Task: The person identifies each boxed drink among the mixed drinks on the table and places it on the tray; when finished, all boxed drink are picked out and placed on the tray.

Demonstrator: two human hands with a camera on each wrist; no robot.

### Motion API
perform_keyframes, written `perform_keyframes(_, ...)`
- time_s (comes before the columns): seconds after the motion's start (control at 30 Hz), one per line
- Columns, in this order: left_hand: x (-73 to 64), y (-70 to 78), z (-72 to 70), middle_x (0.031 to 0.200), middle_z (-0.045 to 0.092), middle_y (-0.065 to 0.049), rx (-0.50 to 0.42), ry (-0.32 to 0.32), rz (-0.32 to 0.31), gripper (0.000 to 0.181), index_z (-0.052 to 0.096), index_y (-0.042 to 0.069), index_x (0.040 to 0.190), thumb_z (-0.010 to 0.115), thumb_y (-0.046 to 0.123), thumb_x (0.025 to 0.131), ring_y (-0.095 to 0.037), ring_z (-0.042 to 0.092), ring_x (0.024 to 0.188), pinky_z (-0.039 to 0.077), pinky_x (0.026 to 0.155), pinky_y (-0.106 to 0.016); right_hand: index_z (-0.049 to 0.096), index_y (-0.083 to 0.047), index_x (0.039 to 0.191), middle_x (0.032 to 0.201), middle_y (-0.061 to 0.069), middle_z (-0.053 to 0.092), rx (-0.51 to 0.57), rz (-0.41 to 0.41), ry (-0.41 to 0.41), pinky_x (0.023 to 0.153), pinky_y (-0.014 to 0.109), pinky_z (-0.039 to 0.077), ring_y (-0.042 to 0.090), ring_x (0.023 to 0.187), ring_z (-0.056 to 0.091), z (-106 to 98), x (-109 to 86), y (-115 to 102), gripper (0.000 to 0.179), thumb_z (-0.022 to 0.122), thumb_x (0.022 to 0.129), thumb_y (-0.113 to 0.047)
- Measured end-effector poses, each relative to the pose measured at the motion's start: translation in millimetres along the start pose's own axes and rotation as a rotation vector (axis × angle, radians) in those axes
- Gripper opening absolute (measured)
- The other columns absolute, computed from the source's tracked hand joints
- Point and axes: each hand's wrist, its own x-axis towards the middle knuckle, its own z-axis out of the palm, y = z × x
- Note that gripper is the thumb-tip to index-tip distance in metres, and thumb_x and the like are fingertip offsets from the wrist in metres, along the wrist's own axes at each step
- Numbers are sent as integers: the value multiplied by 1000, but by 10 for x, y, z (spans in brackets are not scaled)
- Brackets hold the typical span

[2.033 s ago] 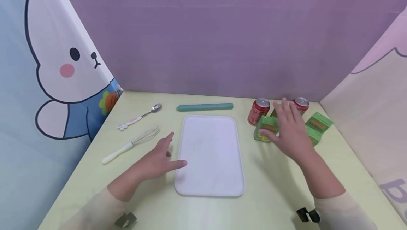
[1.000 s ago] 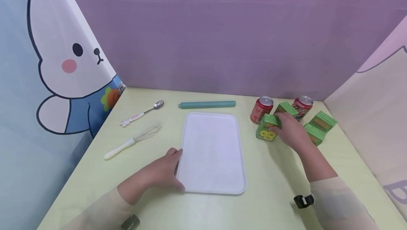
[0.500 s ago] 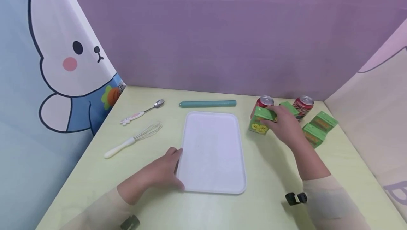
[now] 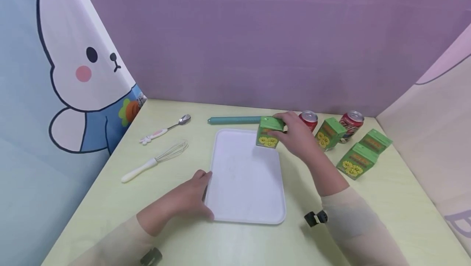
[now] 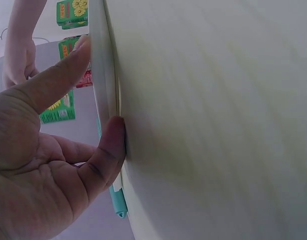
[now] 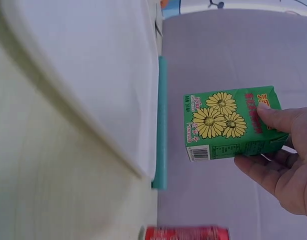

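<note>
My right hand (image 4: 296,135) grips the upper end of a green drink carton (image 4: 268,133) printed with yellow flowers, thumb on one side and fingers on the other. In the right wrist view this carton (image 6: 226,122) is held clear of the table, above the far right corner of a white rectangular tray (image 4: 244,180). My left hand (image 4: 189,196) holds the tray's near left edge. The left wrist view shows the thumb (image 5: 76,57) at the rim's top and bent fingers (image 5: 111,142) against its lower side. The tray lies flat.
Right of the tray stand two red cans (image 4: 309,119) (image 4: 352,124) and more green cartons (image 4: 330,134) (image 4: 357,162) (image 4: 375,141). A teal stick (image 4: 233,120) lies behind the tray. On the left lie a spoon (image 4: 165,130) and a whisk (image 4: 154,162). A purple wall (image 4: 239,45) closes the back.
My right hand took hold of the front carton, lifted it and carried it left to the tray's far right corner. My left hand came to the tray's edge and has stayed there.
</note>
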Motion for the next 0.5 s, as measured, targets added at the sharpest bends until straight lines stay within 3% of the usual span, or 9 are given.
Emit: perform_keyframes(0.5, -2, 3, 3, 137, 42, -10, 6, -3, 3, 123, 27, -3, 152, 92, 38, 56, -16, 53, 104, 47, 95, -35, 57, -19, 133, 122, 0, 54, 21, 3, -62, 93, 40, 48, 20, 107, 54, 551, 386, -337, 52, 74, 87, -38)
